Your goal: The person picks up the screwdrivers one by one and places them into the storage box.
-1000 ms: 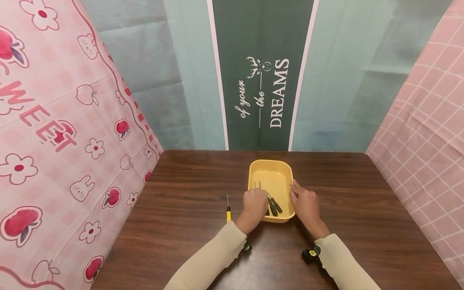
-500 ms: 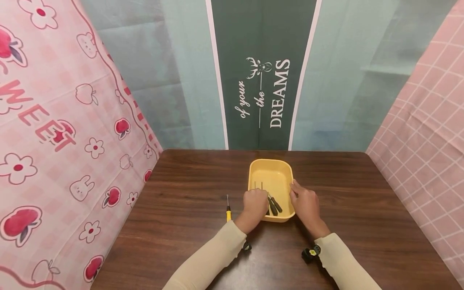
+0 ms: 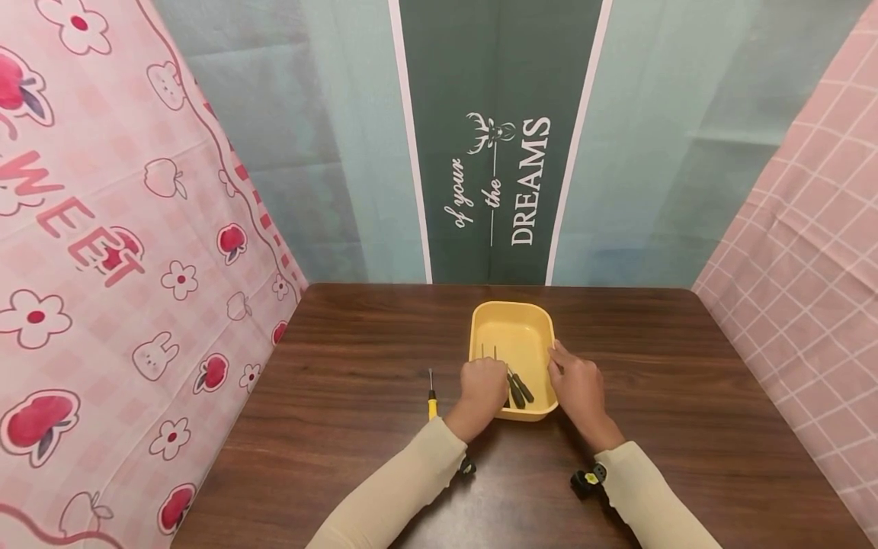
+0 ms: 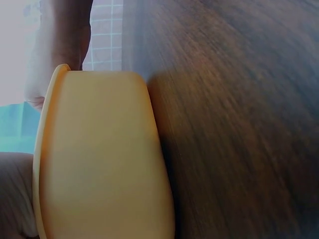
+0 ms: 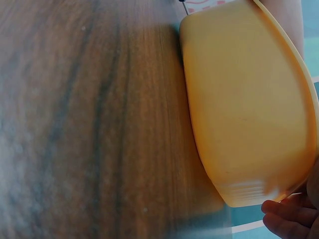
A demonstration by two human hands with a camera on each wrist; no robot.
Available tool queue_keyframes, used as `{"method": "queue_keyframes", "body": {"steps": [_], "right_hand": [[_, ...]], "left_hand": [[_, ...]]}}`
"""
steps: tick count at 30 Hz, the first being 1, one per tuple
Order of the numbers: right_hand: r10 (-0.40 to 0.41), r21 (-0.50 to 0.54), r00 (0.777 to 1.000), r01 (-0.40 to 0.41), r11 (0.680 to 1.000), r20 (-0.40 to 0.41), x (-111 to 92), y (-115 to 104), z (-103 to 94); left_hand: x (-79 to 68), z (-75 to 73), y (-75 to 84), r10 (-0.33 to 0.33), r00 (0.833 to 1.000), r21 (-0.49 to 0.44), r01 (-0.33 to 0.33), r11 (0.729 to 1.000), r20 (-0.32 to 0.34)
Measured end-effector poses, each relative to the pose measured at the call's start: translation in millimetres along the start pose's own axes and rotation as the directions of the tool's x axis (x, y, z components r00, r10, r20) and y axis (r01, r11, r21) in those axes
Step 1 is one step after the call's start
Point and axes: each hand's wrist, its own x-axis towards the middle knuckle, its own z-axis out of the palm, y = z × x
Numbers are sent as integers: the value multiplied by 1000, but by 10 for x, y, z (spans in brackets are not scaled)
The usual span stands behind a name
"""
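Note:
A yellow plastic tray [image 3: 514, 309] stands on the table, with dark-handled screwdrivers [image 3: 519, 390] lying in it. My left hand [image 3: 483, 387] is over its near left part, fingers curled down inside and hidden from above. Two thin metal shafts [image 3: 495, 352] stick out beyond the knuckles; one seems to belong to a screwdriver in this hand, its handle covered. My right hand [image 3: 578, 387] grips the tray's right rim, and its fingertips [image 5: 279, 214] show against the outer wall in the right wrist view. Left of the tray lies a yellow-and-black screwdriver [image 3: 432, 404], partly behind the left forearm.
The brown wood-grain table [image 3: 357, 328] extends around the tray. Behind it hangs a green and teal printed cloth [image 3: 490, 259]. Pink patterned cloths hang along the left [image 3: 158, 305] and right sides. Black wrist cameras [image 3: 586, 482] sit under both forearms.
My left hand has shifted very slightly to the right, and one metal shaft beyond its knuckles has moved right too. My right hand and the tray have stayed in place.

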Motion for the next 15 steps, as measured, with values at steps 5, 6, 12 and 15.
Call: {"method": "queue_keyframes", "body": {"steps": [5, 6, 12, 15], "right_hand": [[0, 9, 1000, 0, 1000, -7, -11, 1, 10], [0, 9, 1000, 0, 1000, -7, -14, 2, 13], [5, 6, 1000, -5, 1000, -11, -29, 5, 24], [13, 0, 1000, -13, 1000, -4, -36, 0, 23]], "left_hand": [[-1, 1, -5, 6, 1000, 5, -6, 1000, 10], [-2, -1, -6, 8, 1000, 4, -8, 1000, 17], [-8, -15, -9, 13, 998, 5, -13, 1000, 61], [-11, -22, -7, 12, 997, 10, -13, 1000, 82]]}}
